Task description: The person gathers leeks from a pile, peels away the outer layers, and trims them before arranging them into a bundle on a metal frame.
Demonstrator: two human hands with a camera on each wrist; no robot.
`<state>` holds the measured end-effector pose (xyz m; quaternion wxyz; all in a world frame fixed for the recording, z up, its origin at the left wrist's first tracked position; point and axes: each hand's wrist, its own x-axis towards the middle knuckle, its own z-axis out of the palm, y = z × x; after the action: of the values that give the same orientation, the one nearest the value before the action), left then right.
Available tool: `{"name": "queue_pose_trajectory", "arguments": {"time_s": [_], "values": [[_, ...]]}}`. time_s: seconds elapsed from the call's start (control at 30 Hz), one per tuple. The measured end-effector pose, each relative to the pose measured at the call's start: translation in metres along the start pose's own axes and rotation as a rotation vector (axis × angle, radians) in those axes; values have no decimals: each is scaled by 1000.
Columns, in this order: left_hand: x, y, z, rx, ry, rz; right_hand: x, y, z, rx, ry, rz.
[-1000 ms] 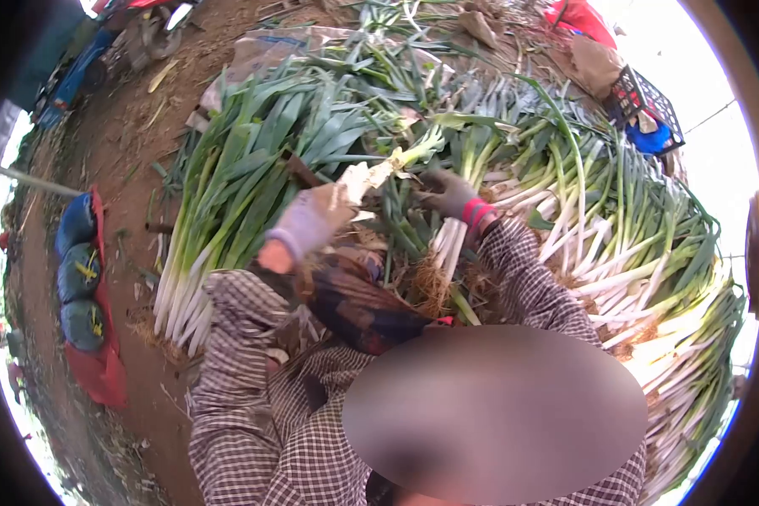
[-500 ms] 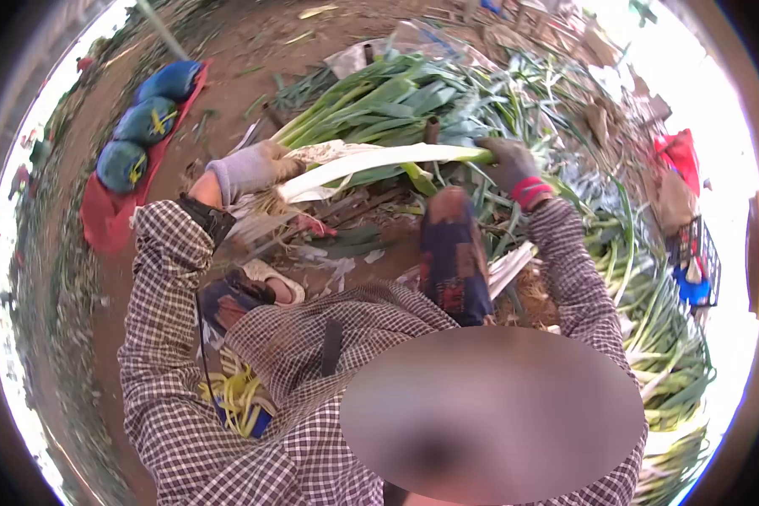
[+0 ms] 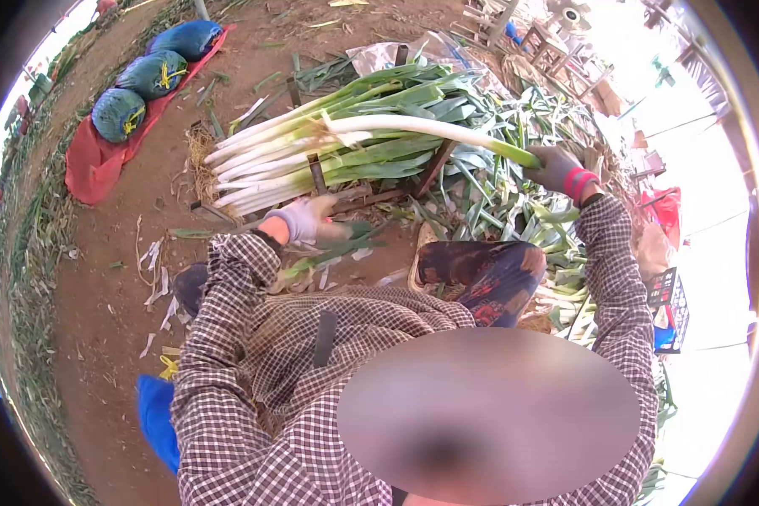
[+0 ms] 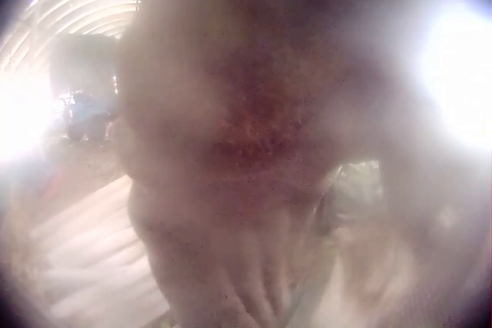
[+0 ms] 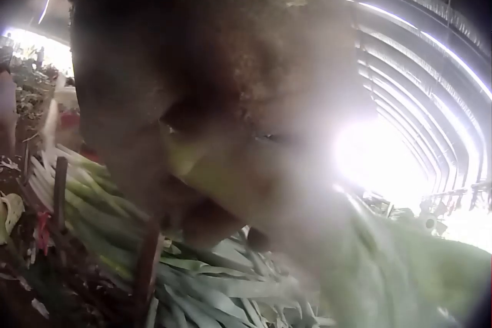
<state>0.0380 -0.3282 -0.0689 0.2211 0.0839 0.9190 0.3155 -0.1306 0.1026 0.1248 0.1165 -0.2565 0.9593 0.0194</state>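
Observation:
My right hand (image 3: 555, 169), in a grey glove with a pink cuff, grips one long leek (image 3: 422, 126) by its green end. Its white shaft stretches leftward over a pile of leeks (image 3: 270, 156), roots toward the left. In the right wrist view the gloved fingers curl round a green stalk, blurred. My left hand (image 3: 310, 221), gloved in pale fabric, is just below the pile near a metal post (image 3: 316, 174). Its fingers are blurred and stretched out, with nothing seen in them. The left wrist view is hazy and mostly filled by the glove.
Rusty metal posts (image 3: 293, 93) and a bar (image 3: 434, 169) stand around the pile. Tied blue-green bundles (image 3: 150, 74) lie on red cloth (image 3: 101, 169) at upper left. Loose leaves (image 3: 514, 211) spread to the right, with a black crate (image 3: 668, 308) beyond. My bent knee (image 3: 514, 270) is below.
A withered outer layer, earlier at my left hand, is gone from the leek. The left hand has come off the leek's root end and dropped lower. My right hand has carried the leek over the pile.

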Motion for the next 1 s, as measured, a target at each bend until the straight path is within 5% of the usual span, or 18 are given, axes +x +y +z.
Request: {"name": "queue_pose_trajectory", "arguments": {"time_s": [0.07,0.17,0.2,0.57,0.67,0.8,1.0], "values": [[6,45,-31,-440,126,96,5,-10,6,159,-35,-95],[16,71,-44,-1524,656,196,14,-28,14,337,-162,-98],[9,70,-55,-1579,702,248,18,-29,17,330,-191,-104],[-12,42,-42,-1411,1174,5,46,-9,31,433,-459,-82],[-2,37,-32,-1469,1301,-274,44,-2,32,331,-377,-120],[-4,38,-32,-1591,1316,-376,45,-4,27,314,-347,-131],[-11,25,-33,-1368,1479,-409,39,-5,24,411,-341,-78]]}}
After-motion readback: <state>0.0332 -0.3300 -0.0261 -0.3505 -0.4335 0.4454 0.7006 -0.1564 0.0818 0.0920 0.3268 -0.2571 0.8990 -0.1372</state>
